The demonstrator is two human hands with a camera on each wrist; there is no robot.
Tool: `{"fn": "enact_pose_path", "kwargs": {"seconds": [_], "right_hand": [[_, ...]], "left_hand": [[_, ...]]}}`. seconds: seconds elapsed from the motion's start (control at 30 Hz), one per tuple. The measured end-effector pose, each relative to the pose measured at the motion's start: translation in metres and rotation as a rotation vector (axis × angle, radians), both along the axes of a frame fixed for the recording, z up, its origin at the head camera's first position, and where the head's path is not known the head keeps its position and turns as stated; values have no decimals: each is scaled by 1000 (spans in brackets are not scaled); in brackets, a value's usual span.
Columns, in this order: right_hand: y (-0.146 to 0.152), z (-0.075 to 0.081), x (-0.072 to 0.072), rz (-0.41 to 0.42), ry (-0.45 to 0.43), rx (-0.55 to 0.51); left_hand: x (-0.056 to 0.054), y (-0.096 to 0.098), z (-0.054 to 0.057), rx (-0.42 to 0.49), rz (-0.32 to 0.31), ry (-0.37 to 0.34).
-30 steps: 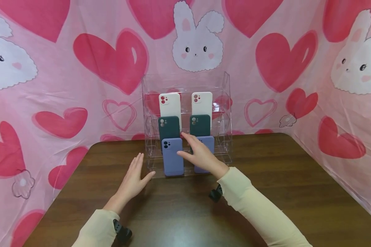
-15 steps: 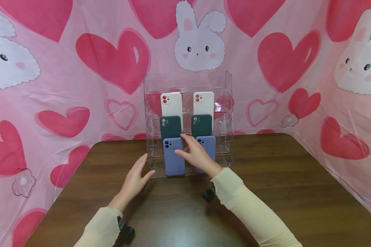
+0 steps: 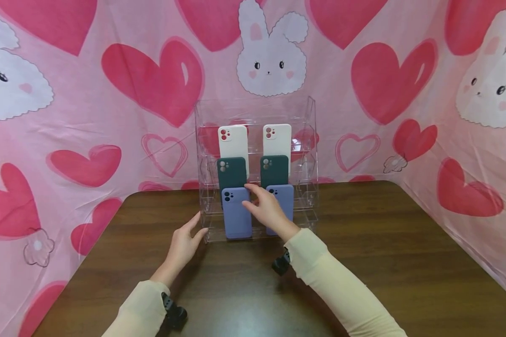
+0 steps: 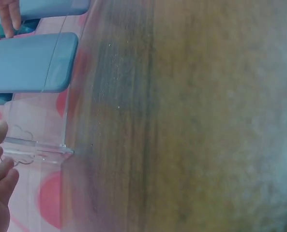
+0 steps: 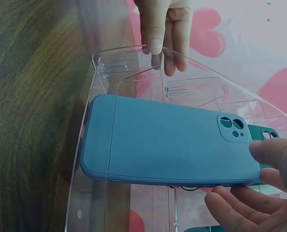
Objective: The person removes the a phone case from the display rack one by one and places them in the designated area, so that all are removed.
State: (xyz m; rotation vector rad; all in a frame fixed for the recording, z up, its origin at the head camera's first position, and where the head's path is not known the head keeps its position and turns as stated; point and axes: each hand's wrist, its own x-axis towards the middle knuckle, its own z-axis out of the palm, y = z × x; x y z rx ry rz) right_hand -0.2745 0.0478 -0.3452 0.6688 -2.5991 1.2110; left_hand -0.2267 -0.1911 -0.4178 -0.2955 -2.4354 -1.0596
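A clear acrylic display stand [image 3: 253,108] holds phone cases in tiers: white at the top, dark green [image 3: 232,171] in the middle, lavender-blue below. My right hand [image 3: 267,208] pinches the upper right corner of the left lavender-blue phone case [image 3: 237,220], thumb on its front beside the camera cutout. In the right wrist view, that case [image 5: 158,137] leans in the front tier, its bottom behind the clear lip. My left hand [image 3: 183,243] grips the stand's left side wall near the front, thumb on one side and fingers on the other in the right wrist view.
A second lavender-blue case [image 3: 286,201] stands at the right, partly behind my right hand. Two white cases [image 3: 277,140] rise at the back. Behind the wooden table [image 3: 362,252] hangs a pink cloth [image 3: 219,70] with hearts and rabbits.
My left hand has moved in to the stand's left side, and its fingers have closed on the wall. The right hand has drawn its thumb and fingers in at the case's corner.
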Motion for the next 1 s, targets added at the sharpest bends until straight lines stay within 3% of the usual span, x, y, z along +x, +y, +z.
{"fn": "enact_pose_path", "kwargs": {"seconds": [0.33,1.0], "right_hand": [[-2,-2,1,-33,61,-48],[1,-1,3,-8,94,-96]], "left_hand": [[-2,-1,-2,117,-22,-44],[-3,-4,0,168,-38,-143]]}}
